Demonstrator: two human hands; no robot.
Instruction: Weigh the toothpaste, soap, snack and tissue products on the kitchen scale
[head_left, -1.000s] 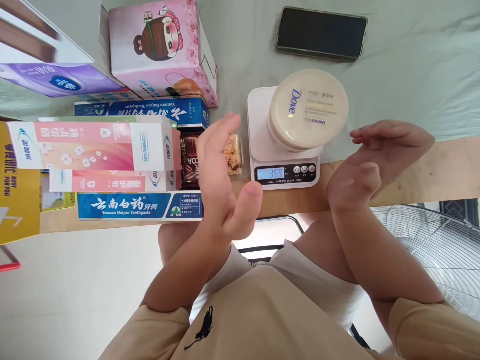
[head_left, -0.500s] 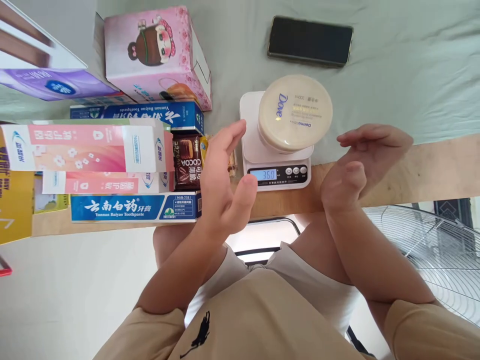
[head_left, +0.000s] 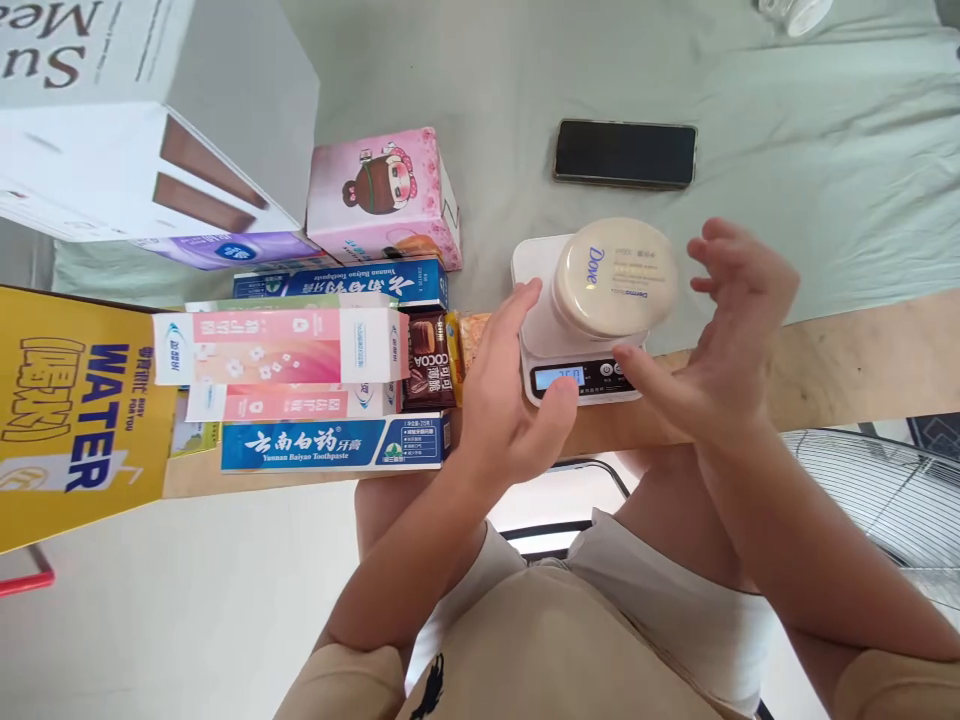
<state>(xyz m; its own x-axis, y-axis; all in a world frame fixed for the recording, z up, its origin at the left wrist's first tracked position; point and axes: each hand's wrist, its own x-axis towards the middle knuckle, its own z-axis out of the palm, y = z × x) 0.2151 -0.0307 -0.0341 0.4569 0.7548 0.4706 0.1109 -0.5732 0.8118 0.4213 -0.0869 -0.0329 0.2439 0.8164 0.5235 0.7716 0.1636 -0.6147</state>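
Note:
A round cream-coloured Dove jar [head_left: 616, 280] rests on a white digital kitchen scale [head_left: 534, 262] whose lit display shows digits that look like 350 or 360. My left hand [head_left: 510, 390] is at the scale's left side, open, thumb apart from the fingers and nothing held. To the right of the jar, my right hand [head_left: 727, 330] is open too, its fingers curved and the thumb stretched toward the scale's buttons. The thumb overlaps the scale's lower right corner in view; whether it touches, I cannot tell. Neither hand grips the jar.
Left of the scale lie stacked toothpaste boxes [head_left: 330, 442], a cocoa biscuit pack [head_left: 428, 360], a pink tissue box [head_left: 379, 190] and a large white box [head_left: 240, 110]. A yellow box [head_left: 82, 420] is at far left. A phone [head_left: 625, 153] lies beyond the scale; a fan [head_left: 862, 490] stands lower right.
My right hand has come closer to the jar, with its fingers more spread and the thumb reaching to the scale. The view has shifted, showing more of the boxes at left.

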